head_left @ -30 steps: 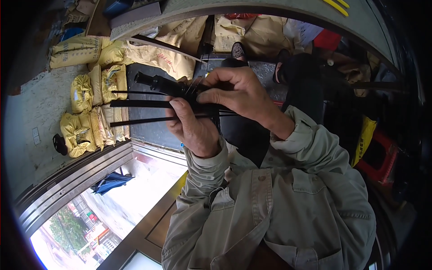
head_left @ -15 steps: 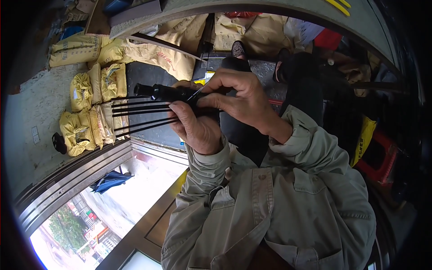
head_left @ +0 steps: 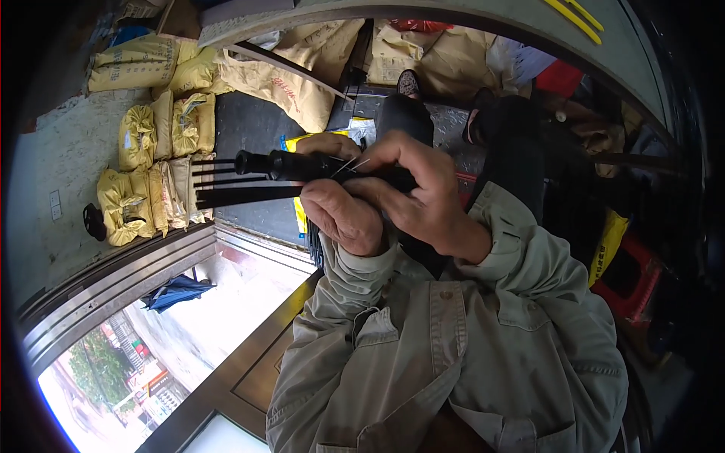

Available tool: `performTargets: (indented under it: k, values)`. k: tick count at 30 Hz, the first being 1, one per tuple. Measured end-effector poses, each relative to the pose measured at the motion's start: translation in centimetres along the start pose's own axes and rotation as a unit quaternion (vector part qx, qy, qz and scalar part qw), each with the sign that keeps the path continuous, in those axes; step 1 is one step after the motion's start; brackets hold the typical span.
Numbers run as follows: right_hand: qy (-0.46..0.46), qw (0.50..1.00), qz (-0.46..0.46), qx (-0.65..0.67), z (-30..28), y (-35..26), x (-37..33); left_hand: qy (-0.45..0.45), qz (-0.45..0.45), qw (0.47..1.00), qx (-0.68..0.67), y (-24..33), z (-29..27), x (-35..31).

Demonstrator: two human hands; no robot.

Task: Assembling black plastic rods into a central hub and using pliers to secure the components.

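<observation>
A black tube (head_left: 291, 165) jutted leftward from the left grip (head_left: 346, 217) clasping it. Right of the tube, the right grip (head_left: 429, 190) pinched wires (head_left: 356, 166).

On my feed I see black on the tube (head_left: 291, 165) and rods (head_left: 249, 197), silver on the wires (head_left: 352, 166), greyish khaki on the shirt (head_left: 445, 347), tan with red print on the sack (head_left: 302, 106), dark blue on the umbrella (head_left: 177, 293), speckles on the dark shoe (head_left: 408, 84)
</observation>
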State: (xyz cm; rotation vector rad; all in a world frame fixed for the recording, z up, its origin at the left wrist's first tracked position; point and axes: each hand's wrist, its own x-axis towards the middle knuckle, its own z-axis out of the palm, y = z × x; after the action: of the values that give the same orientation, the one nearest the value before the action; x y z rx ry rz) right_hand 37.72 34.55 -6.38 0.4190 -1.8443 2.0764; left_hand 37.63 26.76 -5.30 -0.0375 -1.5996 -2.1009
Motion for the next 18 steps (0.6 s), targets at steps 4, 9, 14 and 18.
performTargets:
  k: [4,9,14,18]
  values:
    - [-0.002,0.999,-0.045,-0.018,0.1,0.5,0.0,-0.041,0.018,0.999,0.018,-0.1,-0.6,0.4]
    - [-0.096,0.926,0.236,0.280,-0.8,1.5,0.7,-0.079,0.068,0.994,0.014,-0.6,-0.7,0.1]
    - [-0.134,0.905,0.287,0.286,-1.9,1.4,1.3,-0.104,0.097,0.989,0.024,-0.5,-0.6,-0.1]
    - [-0.170,0.891,0.292,0.303,-2.1,2.1,1.6,-0.160,0.084,0.982,-0.056,-0.7,-0.5,0.2]
